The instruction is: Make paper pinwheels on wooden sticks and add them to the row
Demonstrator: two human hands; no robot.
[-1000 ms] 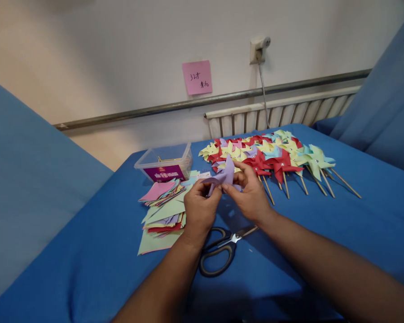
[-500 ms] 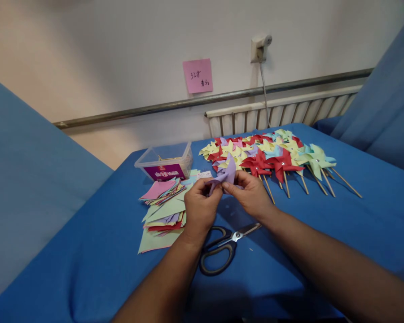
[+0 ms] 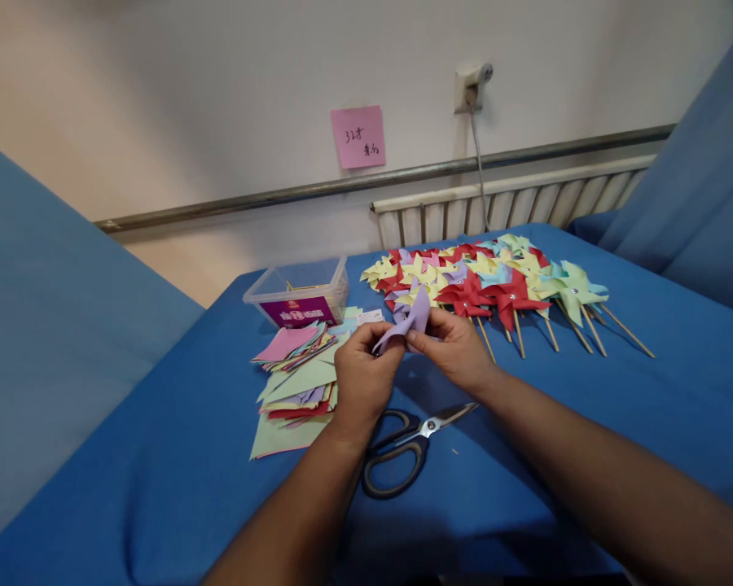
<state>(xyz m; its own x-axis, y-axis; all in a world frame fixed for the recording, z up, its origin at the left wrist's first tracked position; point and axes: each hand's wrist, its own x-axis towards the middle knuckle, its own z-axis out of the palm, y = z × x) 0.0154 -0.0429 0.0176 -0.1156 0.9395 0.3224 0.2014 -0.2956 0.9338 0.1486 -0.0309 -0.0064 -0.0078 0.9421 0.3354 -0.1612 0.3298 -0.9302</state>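
Note:
Both hands meet above the middle of the blue table [image 3: 586, 423], pinching a folded purple paper piece [image 3: 410, 323]. My left hand [image 3: 363, 376] grips its lower left part between thumb and fingers. My right hand [image 3: 455, 346] holds its right side, fingertips bent over the folds. One pointed flap sticks up between the hands. Black-handled scissors [image 3: 403, 452] lie shut on the cloth just below my wrists.
A stack of coloured paper squares [image 3: 293, 378] lies left of my hands. Behind it stands a clear plastic box [image 3: 299, 293] with a purple label. Several finished pinwheels on wooden sticks [image 3: 494, 281] cover the far right. A radiator [image 3: 513, 203] and wall run behind.
My hands and the purple paper have crept slightly up and away from me. The fingers have shifted a little on the folds. Nothing else moved.

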